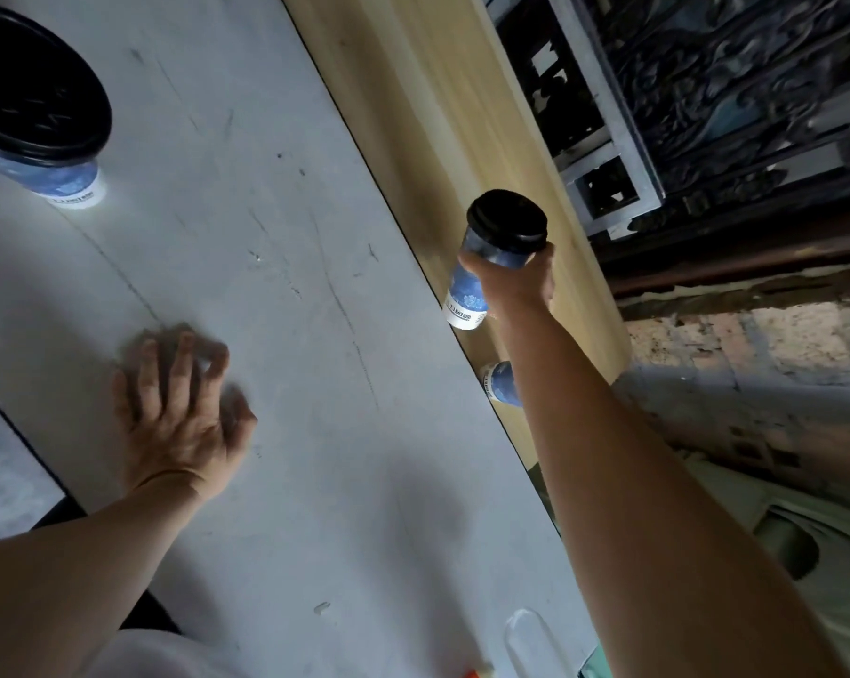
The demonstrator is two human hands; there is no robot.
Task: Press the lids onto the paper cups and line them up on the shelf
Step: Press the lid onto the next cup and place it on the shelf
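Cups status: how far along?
Done: a blue cup appears to stand on the wooden shelf, top hidden by the arm. In hand: right hand grips a black-lidded cup over the shelf. Left: second lidded cup on the grey table awaits shelving; left hand rests empty there.

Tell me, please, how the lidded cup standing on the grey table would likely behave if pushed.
The lidded cup tapers to a narrow base under a wide black lid, so a high push would probably tip it. Being paper, it is likely light and may slide on the flat grey table.
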